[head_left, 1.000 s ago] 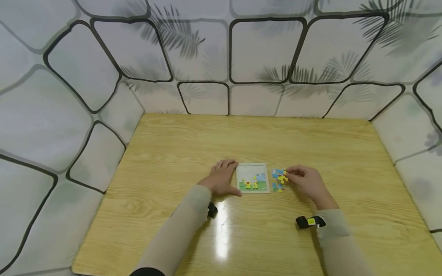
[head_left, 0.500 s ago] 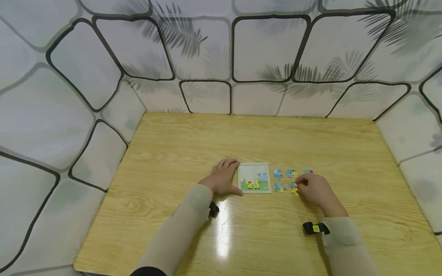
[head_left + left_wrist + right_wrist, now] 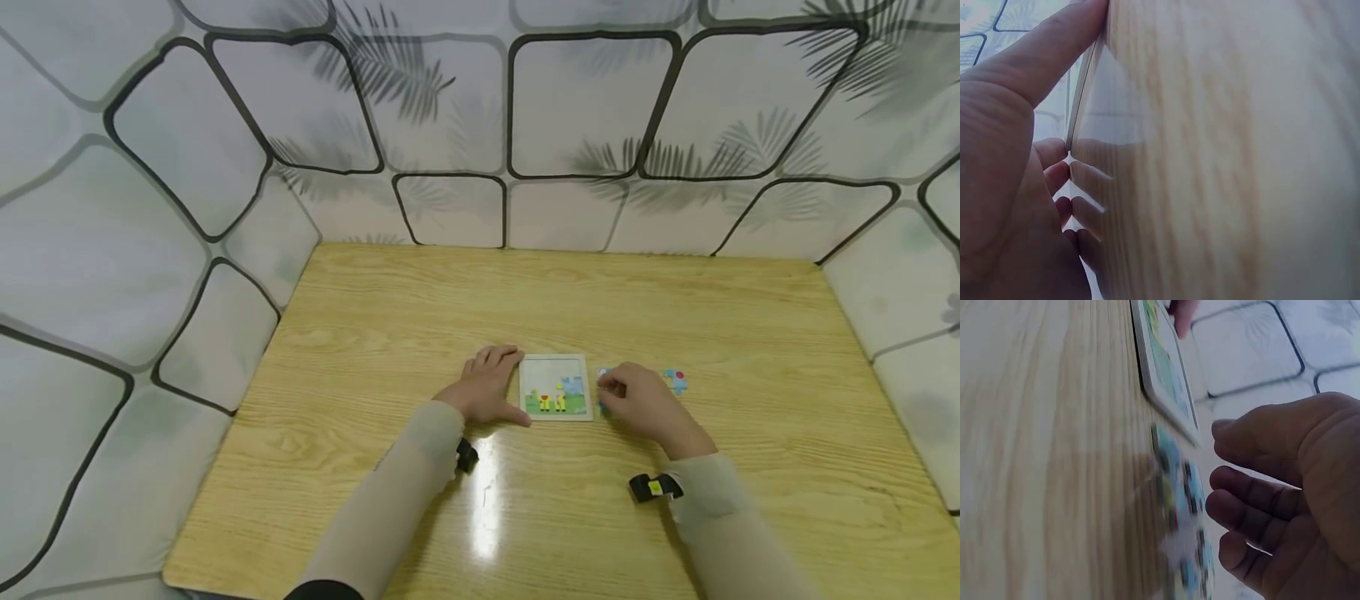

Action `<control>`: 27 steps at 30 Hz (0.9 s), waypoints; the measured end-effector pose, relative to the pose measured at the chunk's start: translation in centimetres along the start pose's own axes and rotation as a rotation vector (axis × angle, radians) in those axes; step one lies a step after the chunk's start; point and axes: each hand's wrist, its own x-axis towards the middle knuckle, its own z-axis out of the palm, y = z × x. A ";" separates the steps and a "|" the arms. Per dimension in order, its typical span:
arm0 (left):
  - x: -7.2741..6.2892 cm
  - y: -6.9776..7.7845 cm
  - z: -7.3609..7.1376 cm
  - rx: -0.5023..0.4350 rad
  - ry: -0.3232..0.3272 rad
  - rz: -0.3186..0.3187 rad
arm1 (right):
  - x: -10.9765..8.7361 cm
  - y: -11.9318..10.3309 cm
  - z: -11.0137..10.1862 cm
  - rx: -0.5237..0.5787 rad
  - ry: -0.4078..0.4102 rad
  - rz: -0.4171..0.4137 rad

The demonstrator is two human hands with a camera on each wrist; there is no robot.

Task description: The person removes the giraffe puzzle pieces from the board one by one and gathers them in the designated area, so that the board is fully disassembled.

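A small square puzzle board [image 3: 551, 372] with a pale frame lies on the table, its lower part filled with a green, blue and yellow picture. My left hand [image 3: 486, 387] rests at the board's left side, fingers spread, thumb near the lower corner. In the left wrist view the left hand's fingertips [image 3: 1054, 150] reach the table beside the board. My right hand [image 3: 643, 404] hovers over loose puzzle pieces [image 3: 1169, 450] right of the board and hides most of them in the head view. Its fingers are loosely curled, with no piece showing between them in the right wrist view.
A blue puzzle piece with a red spot [image 3: 677, 382] lies right of my right hand. The wooden table [image 3: 420, 308] meets patterned fabric walls [image 3: 585, 108] at the back and sides. A black wrist camera [image 3: 655, 487] sits at the right cuff.
My right hand went right with a yellow piece at its fingertips, uncovering several loose pieces, then came back left over those nearest the board. The left hand stays at the board.
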 end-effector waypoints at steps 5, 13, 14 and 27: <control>0.1 0.0 0.0 -0.003 0.007 0.001 | 1.8 -1.9 0.7 -0.058 -0.069 -0.078; 0.2 0.0 0.1 0.003 0.011 -0.001 | 3.3 -3.1 1.1 -0.087 -0.148 -0.027; 0.2 0.0 0.0 -0.001 0.013 0.000 | 3.4 -3.1 1.1 -0.087 -0.157 -0.018; 0.0 0.2 -0.1 -0.009 0.011 -0.002 | 2.8 -2.2 1.0 0.064 -0.104 0.023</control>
